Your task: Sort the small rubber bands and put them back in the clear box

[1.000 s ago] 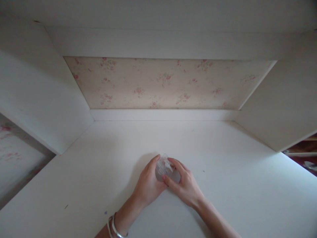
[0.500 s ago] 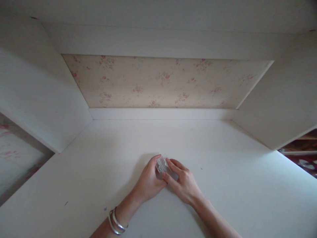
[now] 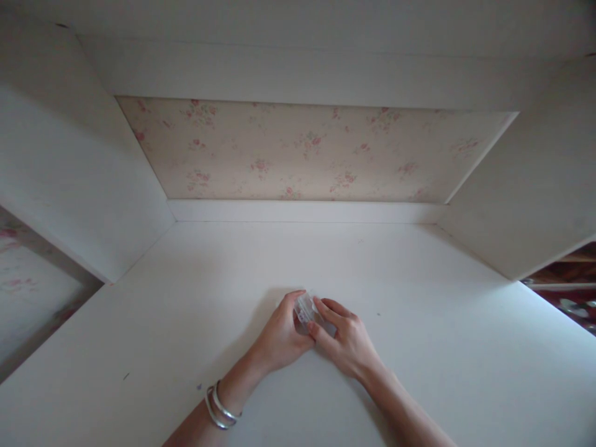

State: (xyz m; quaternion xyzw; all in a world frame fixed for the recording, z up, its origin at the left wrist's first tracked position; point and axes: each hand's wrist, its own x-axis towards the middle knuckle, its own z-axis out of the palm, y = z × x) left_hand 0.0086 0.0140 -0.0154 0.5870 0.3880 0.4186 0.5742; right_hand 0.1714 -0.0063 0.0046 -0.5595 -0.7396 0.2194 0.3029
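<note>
Between my two hands, low on the white desktop (image 3: pixel 419 347), sits a small clear plastic piece (image 3: pixel 305 307), crinkled and see-through, resting on the surface near the front middle. My left hand (image 3: pixel 279 338) curls round its left side, thumb and forefinger closed against it. My right hand (image 3: pixel 347 341) comes in from the other side, its fingers (image 3: pixel 326 308) laid over the top and right edge, so both hands pinch the same piece and hide most of it; I cannot tell its full shape. On my left wrist sit two silver bangles (image 3: pixel 218 406), just clear of the desktop.

Around the hands the desktop carries only a few tiny dark specks (image 3: pixel 378 314). Well behind, a low white ledge (image 3: pixel 307 211) runs along the back, with flowered wallpaper (image 3: pixel 307 152) above it. White side panels (image 3: pixel 69 180) close the space left and right, and a white shelf (image 3: pixel 307 68) hangs overhead.
</note>
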